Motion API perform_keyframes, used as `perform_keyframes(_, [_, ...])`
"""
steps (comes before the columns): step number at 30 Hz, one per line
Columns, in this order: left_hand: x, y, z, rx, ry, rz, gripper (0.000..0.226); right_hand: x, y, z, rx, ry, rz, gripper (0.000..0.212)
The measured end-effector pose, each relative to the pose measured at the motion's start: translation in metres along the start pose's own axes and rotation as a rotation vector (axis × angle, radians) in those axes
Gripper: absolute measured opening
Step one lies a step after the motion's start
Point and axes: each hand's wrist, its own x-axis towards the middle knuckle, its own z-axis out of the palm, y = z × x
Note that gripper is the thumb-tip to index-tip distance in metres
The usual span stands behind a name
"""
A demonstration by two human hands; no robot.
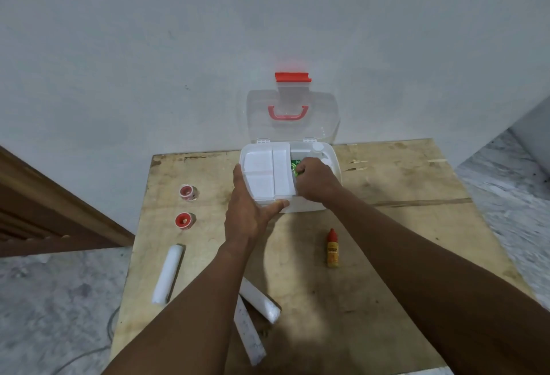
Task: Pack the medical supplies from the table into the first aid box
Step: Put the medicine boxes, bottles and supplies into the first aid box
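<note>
So the white first aid box (309,207) sits at the far edge of the wooden table (401,184). Its clear lid (323,118) is flipped up against the wall. The left hand (250,211) grips the white divider tray (266,175), which sits over the box's left half, thumb on its near edge. All the tray compartments I can see are bare. The right hand (315,181) is down in the uncovered right half, fingers curled on a green packet (295,166).

Left on the table:
- a red tape roll (187,192)
- a second tape roll (184,221)
- a gauze roll (168,273)
- a red-capped dropper bottle (332,248)

The left forearm partly hides a second gauze roll (260,300) and a flat strip (250,336).
</note>
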Motion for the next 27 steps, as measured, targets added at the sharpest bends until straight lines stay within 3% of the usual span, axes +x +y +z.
perform_keyframes(8, [0.000, 0.001, 0.001, -0.001, -0.003, 0.013, 0.105, -0.002, 0.004, -0.005, 0.003, -0.062, -0.004, 0.027])
perform_keyframes(17, [-0.001, 0.001, 0.000, 0.011, -0.016, -0.008, 0.110, -0.033, 0.006, -0.013, -0.029, 0.323, -0.170, 0.022])
perform_keyframes(21, [-0.003, 0.000, -0.001, 0.015, -0.010, -0.021, 0.110, -0.056, 0.011, -0.021, -0.051, 0.430, -0.014, 0.015])
perform_keyframes(27, [0.000, -0.001, -0.001, 0.000, -0.024, -0.026, 0.110, -0.081, 0.044, -0.001, -0.125, 0.227, 0.218, 0.014])
